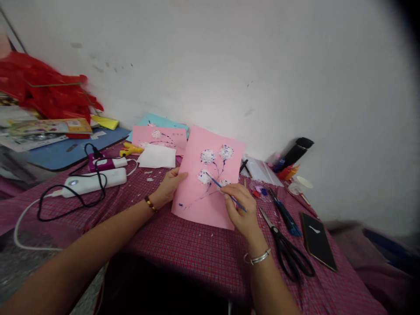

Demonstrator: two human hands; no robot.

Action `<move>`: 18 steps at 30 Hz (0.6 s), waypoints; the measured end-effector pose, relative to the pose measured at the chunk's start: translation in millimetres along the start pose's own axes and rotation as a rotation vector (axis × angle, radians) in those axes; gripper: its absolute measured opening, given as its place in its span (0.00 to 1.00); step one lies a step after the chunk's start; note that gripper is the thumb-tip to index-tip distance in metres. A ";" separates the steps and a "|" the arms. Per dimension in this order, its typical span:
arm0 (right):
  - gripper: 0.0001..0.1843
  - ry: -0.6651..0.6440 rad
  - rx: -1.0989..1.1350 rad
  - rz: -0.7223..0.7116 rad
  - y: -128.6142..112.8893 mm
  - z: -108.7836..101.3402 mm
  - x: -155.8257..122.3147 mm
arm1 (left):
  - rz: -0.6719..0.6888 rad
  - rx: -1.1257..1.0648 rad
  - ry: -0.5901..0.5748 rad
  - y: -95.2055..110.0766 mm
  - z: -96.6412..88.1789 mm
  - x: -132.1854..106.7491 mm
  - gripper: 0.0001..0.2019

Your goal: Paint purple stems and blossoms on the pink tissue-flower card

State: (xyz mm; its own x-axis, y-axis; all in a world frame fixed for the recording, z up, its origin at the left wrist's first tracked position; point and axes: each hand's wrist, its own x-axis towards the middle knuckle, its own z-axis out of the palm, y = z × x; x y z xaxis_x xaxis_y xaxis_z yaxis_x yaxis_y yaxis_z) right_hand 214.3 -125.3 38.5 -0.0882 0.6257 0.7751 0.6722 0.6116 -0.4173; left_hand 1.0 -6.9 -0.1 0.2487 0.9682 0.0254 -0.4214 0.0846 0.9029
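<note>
A pink sheet of paper [193, 201] stands tilted up at the middle of the table, bearing white puffy flowers and thin purple-blue stems. My left hand [169, 186] grips its left edge, thumb on the front and the other fingers mostly behind. In my right hand [241, 205] is a slim blue paintbrush [215, 182], pinched between thumb and fingers. Its tip lies at the lower left white flower [204, 176]; whether it touches is too small to tell. The right hand is in front of the sheet's lower right part.
Right of the sheet lie black scissors [285, 245], a blue cutter [287, 214], a black phone [318, 240] and paint blobs [260, 191]. To the left are a white power strip [98, 180] with cables, white paper [157, 156] and another painted pink sheet [177, 135]. A wall rises behind.
</note>
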 end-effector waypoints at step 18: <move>0.09 0.087 0.034 0.085 -1.4 -1.2 1.0 | -0.025 -0.066 0.018 -0.2 2.0 1.5 0.13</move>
State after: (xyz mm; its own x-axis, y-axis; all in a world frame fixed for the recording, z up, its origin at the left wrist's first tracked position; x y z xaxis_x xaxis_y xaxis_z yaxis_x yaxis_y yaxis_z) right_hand 214.2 -126.1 40.5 0.0338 0.6326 0.7737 0.6491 0.5748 -0.4982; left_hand 3.2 -6.0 0.7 0.2444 0.9697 -0.0047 -0.4723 0.1233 0.8728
